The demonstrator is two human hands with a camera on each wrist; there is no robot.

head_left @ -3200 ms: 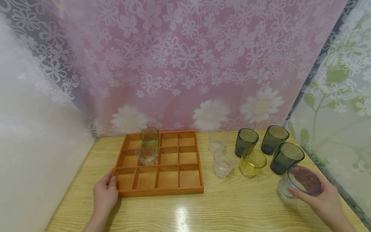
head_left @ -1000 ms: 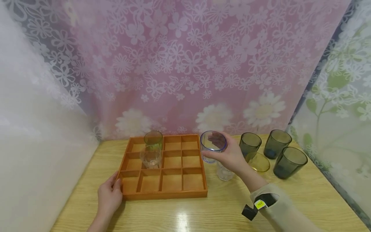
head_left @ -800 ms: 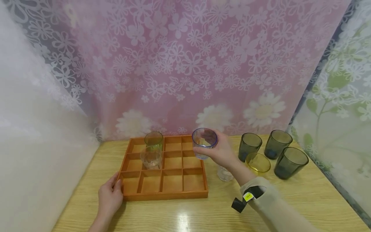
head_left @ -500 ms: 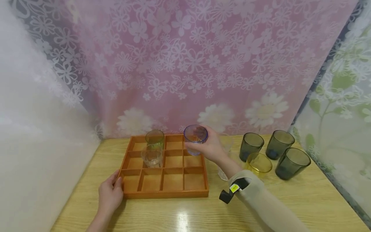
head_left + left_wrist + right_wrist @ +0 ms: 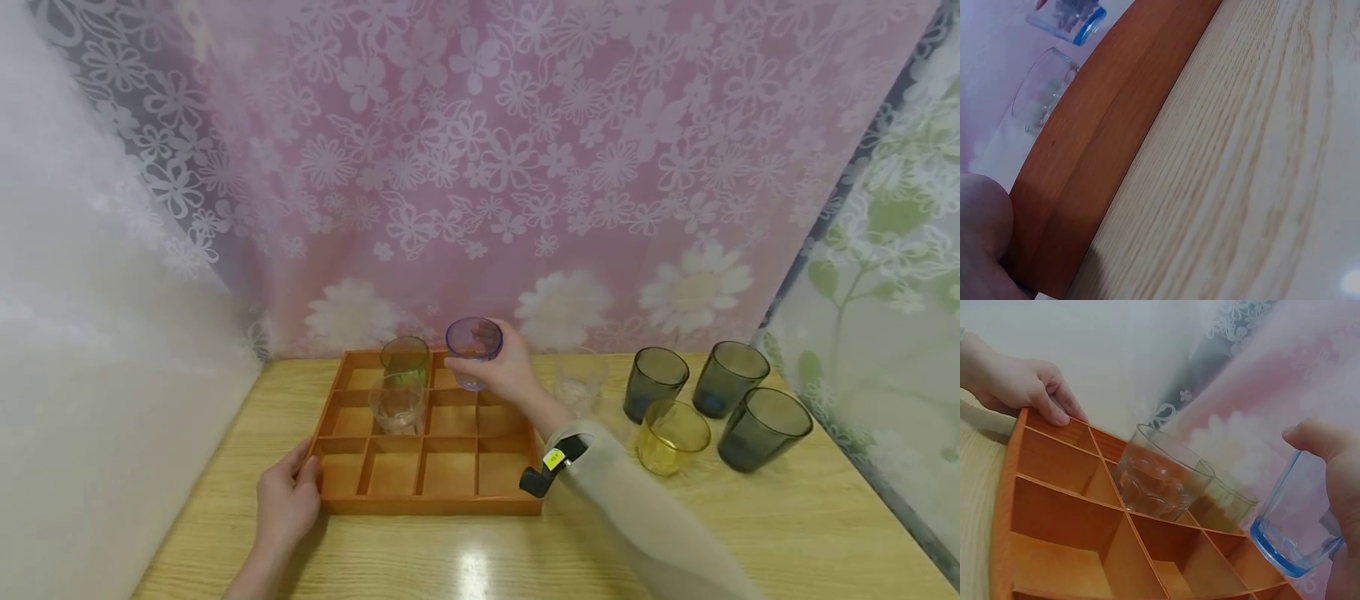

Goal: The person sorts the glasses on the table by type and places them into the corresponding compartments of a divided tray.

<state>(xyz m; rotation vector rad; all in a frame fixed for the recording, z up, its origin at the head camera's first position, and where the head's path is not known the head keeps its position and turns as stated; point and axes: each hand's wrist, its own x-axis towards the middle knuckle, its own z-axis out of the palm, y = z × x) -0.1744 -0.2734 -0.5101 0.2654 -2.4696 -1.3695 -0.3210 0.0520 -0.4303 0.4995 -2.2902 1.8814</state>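
Note:
My right hand (image 5: 512, 367) holds a clear glass with a blue tint (image 5: 468, 367), thumb on one side and fingers round the other. In the right wrist view the blue base of that glass (image 5: 1279, 550) hangs above the back compartments of a wooden divided tray (image 5: 427, 505). My left hand (image 5: 287, 500) grips the tray's front left corner, and its thumb (image 5: 1054, 415) lies over the rim. In the tray's second column stand a green glass (image 5: 405, 358) at the back and a clear faceted glass (image 5: 396, 408) in the middle row.
On the table (image 5: 390, 558) right of the tray stand a clear glass (image 5: 577, 387), partly behind my right forearm, a yellow glass (image 5: 672, 437) and three dark grey-green glasses (image 5: 656, 383). A pink flowered curtain (image 5: 487, 167) hangs behind the table.
My right hand took the blue-tinted glass from the table's right side and carried it left over the tray's back row. My left hand stays on the tray corner.

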